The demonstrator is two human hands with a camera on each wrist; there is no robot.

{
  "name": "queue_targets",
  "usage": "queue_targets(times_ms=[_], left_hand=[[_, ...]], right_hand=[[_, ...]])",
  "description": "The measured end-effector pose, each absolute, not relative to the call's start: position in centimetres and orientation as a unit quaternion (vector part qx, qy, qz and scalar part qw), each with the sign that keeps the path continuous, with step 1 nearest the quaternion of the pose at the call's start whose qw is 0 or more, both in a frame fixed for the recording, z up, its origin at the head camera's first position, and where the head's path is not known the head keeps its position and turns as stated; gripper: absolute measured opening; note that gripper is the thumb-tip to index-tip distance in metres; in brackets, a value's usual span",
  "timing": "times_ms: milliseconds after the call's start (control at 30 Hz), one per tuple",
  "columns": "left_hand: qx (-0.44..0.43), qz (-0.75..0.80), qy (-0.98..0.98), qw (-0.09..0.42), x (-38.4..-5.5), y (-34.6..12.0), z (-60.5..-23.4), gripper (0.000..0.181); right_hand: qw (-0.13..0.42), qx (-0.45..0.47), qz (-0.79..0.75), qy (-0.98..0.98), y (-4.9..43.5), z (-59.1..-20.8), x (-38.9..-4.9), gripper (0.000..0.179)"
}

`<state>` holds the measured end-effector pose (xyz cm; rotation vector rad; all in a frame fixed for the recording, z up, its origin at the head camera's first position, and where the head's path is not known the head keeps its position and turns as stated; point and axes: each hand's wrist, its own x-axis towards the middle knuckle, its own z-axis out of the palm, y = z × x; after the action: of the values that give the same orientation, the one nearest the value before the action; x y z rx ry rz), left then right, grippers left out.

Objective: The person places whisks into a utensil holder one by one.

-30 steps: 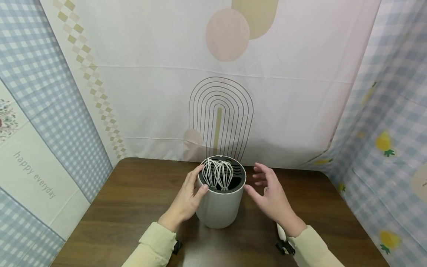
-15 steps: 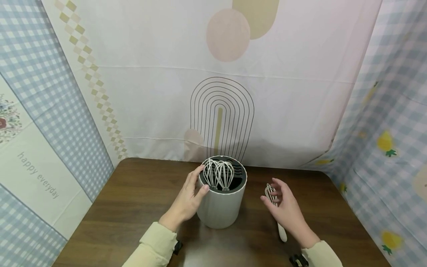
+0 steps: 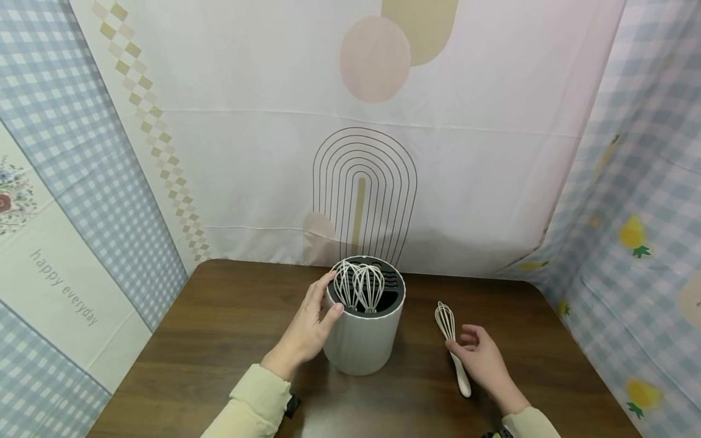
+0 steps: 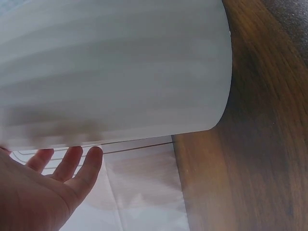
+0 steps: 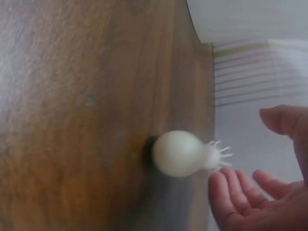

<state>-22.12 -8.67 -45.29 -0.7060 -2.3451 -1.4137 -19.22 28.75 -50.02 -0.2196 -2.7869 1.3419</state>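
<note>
In the head view a light grey utensil holder with a black slotted top stands upright. Wire heads of two whisks stick up out of it; their handles are hidden inside. My left hand rests against the holder's left side near the rim, fingers fairly straight along the wall in the left wrist view. A third whisk, with a cream handle, lies on the table right of the holder. My right hand hovers beside it, thumb and fingers apart around the neck; in the right wrist view the rounded handle end faces the camera.
The brown wooden table carries these things. A white patterned cloth hangs behind its far edge. Blue checked cloths hang at the left and right.
My right hand has moved from beside the holder's rim, rightward and down, to the whisk on the table, uncovering that whisk. My left hand has stayed at the holder.
</note>
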Motion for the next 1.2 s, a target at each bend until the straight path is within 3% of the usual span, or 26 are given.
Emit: queue_targets(times_ms=[233,733,1200], left_hand=[[-0.246,-0.497,-0.818,0.155,-22.1,-8.5,-45.3,0.063],[-0.238,-0.507,-0.814,0.152,-22.0,-8.9,-45.6,0.063],[-0.244,-0.506,-0.813,0.153,-22.2,-8.5,-45.5,0.063]], right_hand=[[-0.066,-0.11,0.452,-0.883,29.9,-51.2,-19.3,0.069],[-0.082,-0.119,0.466,-0.873,29.9,-51.7,-20.0,0.045],[-0.096,-0.128,0.463,-0.872,29.9,-51.0,-19.8,0.037]])
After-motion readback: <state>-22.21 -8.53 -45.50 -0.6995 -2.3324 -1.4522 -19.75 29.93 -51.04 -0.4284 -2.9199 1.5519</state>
